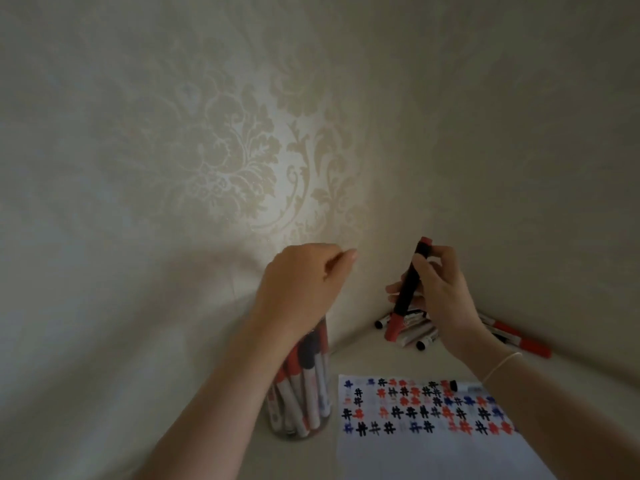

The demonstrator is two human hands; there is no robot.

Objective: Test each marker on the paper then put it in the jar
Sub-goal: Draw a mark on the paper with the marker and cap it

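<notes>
Between right-hand fingers (424, 268) — red-capped marker (408, 289), tilted

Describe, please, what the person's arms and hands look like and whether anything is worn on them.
Both forearms are bare, with no sleeves in view. The left hand carries no ring, watch or band that I can see. The right hand has a thin pale string bracelet around its wrist. No gloves or visible markings.
</notes>
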